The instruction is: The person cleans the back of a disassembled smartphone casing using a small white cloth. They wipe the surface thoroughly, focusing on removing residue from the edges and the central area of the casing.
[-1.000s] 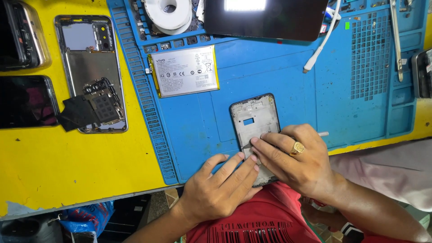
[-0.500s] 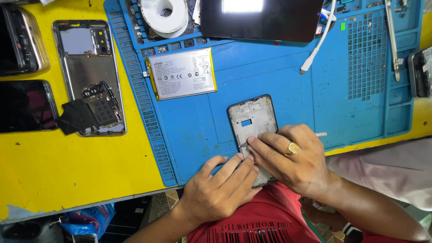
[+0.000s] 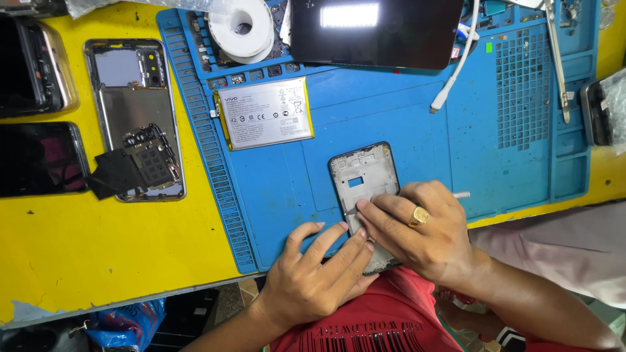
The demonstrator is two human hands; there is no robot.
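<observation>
Workbench, yellow, under blue mat

My left hand lies palm down, its fingers spread and stretched forward, flat and relaxed. My right hand curls beside it, touching it, index finger and thumb pinched together at the tips, a gold ring on one finger. Both forearms come up from below.
</observation>
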